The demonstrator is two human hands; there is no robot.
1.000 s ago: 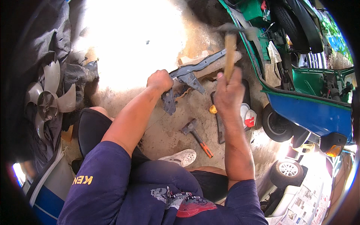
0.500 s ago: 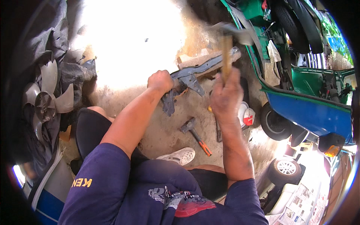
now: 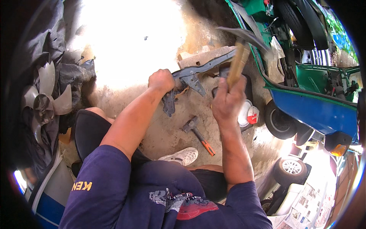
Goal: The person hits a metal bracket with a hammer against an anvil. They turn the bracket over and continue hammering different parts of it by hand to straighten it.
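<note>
Hammer [image 3: 244, 42] now raised higher – right hand [image 3: 228, 102] clamped on its handle, left hand [image 3: 161, 81] gripping grey metal bracket [image 3: 198, 72]

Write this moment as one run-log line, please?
left hand grips grey metal bracket on the ground | right hand holds wooden-handled hammer raised above it | second hammer lies on the ground, untouched

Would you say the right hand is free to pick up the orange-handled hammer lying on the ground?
Probably not as things stand: the right hand already grips a raised wooden-handled hammer; the orange-handled hammer lies unobstructed just below it.
</note>
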